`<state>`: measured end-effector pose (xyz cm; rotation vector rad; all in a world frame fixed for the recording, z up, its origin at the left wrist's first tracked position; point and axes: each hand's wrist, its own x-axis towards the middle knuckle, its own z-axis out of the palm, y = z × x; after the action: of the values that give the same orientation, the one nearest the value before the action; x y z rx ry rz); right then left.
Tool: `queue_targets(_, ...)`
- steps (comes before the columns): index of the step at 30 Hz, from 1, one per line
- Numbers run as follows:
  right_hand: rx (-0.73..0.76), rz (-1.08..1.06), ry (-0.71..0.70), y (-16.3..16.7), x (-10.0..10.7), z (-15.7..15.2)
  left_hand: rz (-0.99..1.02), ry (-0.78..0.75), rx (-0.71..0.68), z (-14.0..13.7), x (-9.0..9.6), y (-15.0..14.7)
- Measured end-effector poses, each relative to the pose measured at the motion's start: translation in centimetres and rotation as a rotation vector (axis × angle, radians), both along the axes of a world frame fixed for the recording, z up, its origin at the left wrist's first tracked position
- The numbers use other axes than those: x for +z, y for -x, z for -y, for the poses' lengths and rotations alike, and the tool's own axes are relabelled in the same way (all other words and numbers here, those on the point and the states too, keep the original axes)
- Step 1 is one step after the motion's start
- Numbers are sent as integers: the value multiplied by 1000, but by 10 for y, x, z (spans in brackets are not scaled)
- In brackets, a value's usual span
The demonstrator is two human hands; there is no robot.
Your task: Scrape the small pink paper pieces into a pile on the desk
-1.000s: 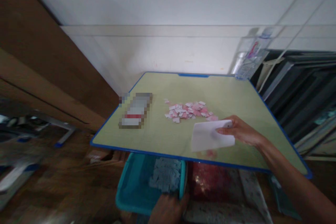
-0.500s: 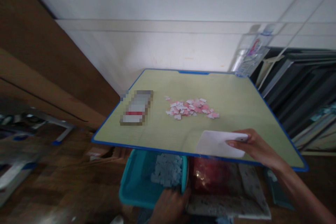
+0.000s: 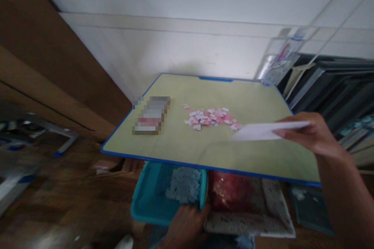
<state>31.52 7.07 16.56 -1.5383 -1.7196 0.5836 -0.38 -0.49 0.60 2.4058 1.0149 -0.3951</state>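
Observation:
My right hand (image 3: 309,132) pinches a thin, flat white card (image 3: 260,130) by its right end, thumb below and fingers above, over the right part of the table. Left of the card's tip lies a loose pile of small pink and white paper pieces (image 3: 209,117). Below the table's front edge, my left hand (image 3: 187,223) is closed on the near right rim of a teal basin (image 3: 143,210); its fingertips are partly hidden. White pieces (image 3: 184,184) are heaped inside the basin.
The pale folding table (image 3: 181,148) has a blue edge. A blurred-out box-like object (image 3: 152,116) lies on its left, and a clear plastic bottle (image 3: 282,60) stands at the back right. Beside the basin is a tray (image 3: 248,225) with something red. Dark panels (image 3: 341,89) lean at right.
My right hand has lifted the white card up and to the right, tilting it nearly edge-on. My left hand stays at the basin's rim. The view has shifted slightly.

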Motion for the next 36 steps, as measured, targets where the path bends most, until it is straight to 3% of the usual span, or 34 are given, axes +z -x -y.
queue_targets(4,-21,-41,96,-17,7,-47,-20,4,2,0,-3,0)
queue_targets(8,-30,-51,146,-24,-13,-69,-72,25,-23,-2,-9,1)
queue_targets(13,8,-12,229,-26,-27,-62,-132,40,-63,-4,-13,1)
queue_targets(16,77,-11,278,-25,-23,-57,-150,27,-74,-3,-13,1)
queue_targets(21,68,-20,235,-25,-21,-55,-138,19,-77,-3,-12,1)
queue_targets(27,206,-25,306,-10,-19,-54,-144,20,-77,-3,-13,1)
queue_targets(36,238,-3,303,-19,-18,-50,-143,4,-51,1,-15,2)
